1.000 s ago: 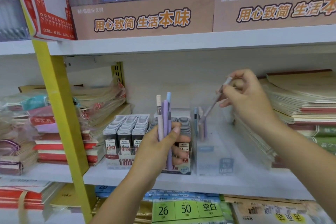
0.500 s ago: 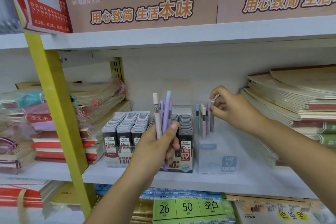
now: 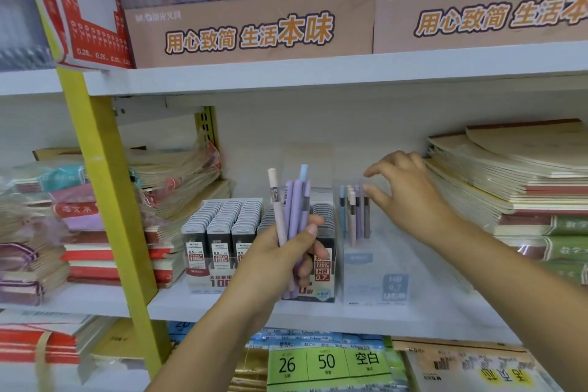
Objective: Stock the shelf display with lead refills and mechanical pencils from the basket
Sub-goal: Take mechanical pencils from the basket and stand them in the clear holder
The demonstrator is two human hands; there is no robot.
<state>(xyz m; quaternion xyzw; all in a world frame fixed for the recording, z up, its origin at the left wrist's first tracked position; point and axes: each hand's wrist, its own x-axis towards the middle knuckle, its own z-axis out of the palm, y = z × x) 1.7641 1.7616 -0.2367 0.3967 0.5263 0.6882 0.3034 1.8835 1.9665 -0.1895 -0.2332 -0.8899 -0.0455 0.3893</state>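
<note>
A: On the left?
B: Left hand (image 3: 276, 259), near and centre, in front of the shelf (image 3: 318, 312). Clenched round a bundle of mechanical pencils (image 3: 294, 210), fingers (image 3: 318, 253) curled behind, thumb pressed across the front. Bundle held upright: one pale pink, several lilac, one light blue poking out at the top.

A: And on the right?
B: Right hand (image 3: 410, 197), farther in, above the clear display box (image 3: 375, 283). Spread wide and gently bent, gripping nothing. Thumb tip close to the top of a dark pencil; touching or not, hard to tell.

A: Inside that box?
B: A handful of standing pencils (image 3: 351, 216) at its far left corner: blue, cream, lilac, dark grey. Upright and close together.

A: Lead refills?
B: Rows of lead refill cases (image 3: 222, 226) in a tray just left of the clear box, partly hidden behind the left hand. Marked 0.5 towards the left, HB 0.7 towards the right.

A: Round about?
B: Stacked notebooks (image 3: 509, 175) at the right end of the shelf, just beside the right hand. Wrapped notebooks (image 3: 178, 175) to the left, next to a yellow upright (image 3: 108, 200). Brown cardboard displays (image 3: 248, 32) on the shelf above. Green label cards (image 3: 324, 363) reading 26 and 50 below.
</note>
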